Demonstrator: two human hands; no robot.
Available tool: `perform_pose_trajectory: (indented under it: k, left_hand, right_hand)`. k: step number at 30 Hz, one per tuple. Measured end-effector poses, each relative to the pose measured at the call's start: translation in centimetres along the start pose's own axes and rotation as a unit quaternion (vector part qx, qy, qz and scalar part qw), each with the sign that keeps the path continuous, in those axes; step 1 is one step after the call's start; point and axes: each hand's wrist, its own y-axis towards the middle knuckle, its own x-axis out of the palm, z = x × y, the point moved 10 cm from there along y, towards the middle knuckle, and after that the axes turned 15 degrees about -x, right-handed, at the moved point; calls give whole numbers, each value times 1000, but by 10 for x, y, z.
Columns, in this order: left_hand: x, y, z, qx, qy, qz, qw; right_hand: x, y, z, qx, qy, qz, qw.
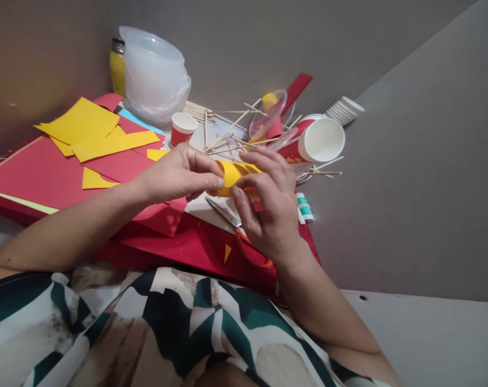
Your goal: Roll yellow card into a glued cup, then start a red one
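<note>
At far left I have red paper (21,172) spread on the counter (183,252), with yellow sheets (94,121) overlapping on top. Behind, I make out a yellow jar (117,70) just beside a translucent tub (155,75). Next comes a small red cup (182,133), upright beyond my left hand (187,174). That hand's grip is pressed together, thumb and forefinger pinching the left end of a curled strip (232,171) of yellow paper. The strip is up between both hands, over the counter. Behind it I see sticks (199,112), some crossing; nearer me are a yellow scrap (227,253) and scissors (228,214), their orange handles partly hidden by my right hand (271,199). The right grip closes on the strip too, thumb and forefinger at its near edge, other fingers bent over its right end. Further right I see clear lids (271,115), a white-and-green roll (304,207), a big cup (322,140) tipped on its side, and a tilted stack of cups (344,110).
</note>
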Motion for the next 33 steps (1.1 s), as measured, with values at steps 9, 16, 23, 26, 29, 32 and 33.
perform_pose_trajectory:
  k: [9,16,23,26,29,32,33]
  left_hand:
    - [1,-5,0,5,-2,31,1000]
    - [-21,-8,9,34,-31,69,997]
    - [-35,-3,11,46,-167,20,985]
    - [-30,0,7,46,-165,1,985]
    - [-26,0,3,51,-144,0,988]
    - [-23,-2,4,68,-99,6,993]
    - [-22,-3,5,76,-82,13,994]
  right_hand:
    - [2,2,2,2,0,-4,1000]
    - [-41,-10,8,24,58,187,980]
    - [-58,-47,40,179,176,353,901]
    - [-43,-46,50,226,264,333,877]
    - [-31,-44,55,257,330,321,850]
    - [-18,-43,60,299,370,304,825]
    - [-14,-44,62,313,384,298,816]
